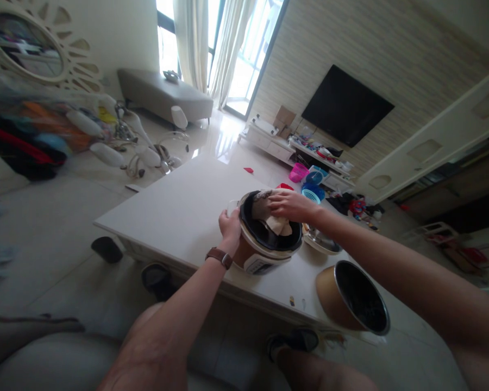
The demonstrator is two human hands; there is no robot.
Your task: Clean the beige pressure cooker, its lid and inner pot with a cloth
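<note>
A rice cooker point(248, 251) with a brown body, a pale rim and a dark inside stands tilted in view on the white table. My left hand point(230, 228) is closed around the white handle point(232, 206) on its left side. Reaching in over the far rim, my right hand point(291, 205) presses a grey and beige cloth point(262, 208) against the inner wall. Some fingertips of that hand are hidden in the cloth. To the right, a gold inner pot point(329, 296) with a dark inside lies tipped, its mouth facing right. Behind the cooker is a round lid point(324, 245), partly covered by my right forearm.
The white table point(167, 201) extends to the far left. Small bits point(292, 301) lie near its front edge. Beyond it are pink and blue baskets point(299, 172) and a low cabinet point(269, 142) under a television point(346, 106). A dark bin point(107, 250) stands on the floor at left.
</note>
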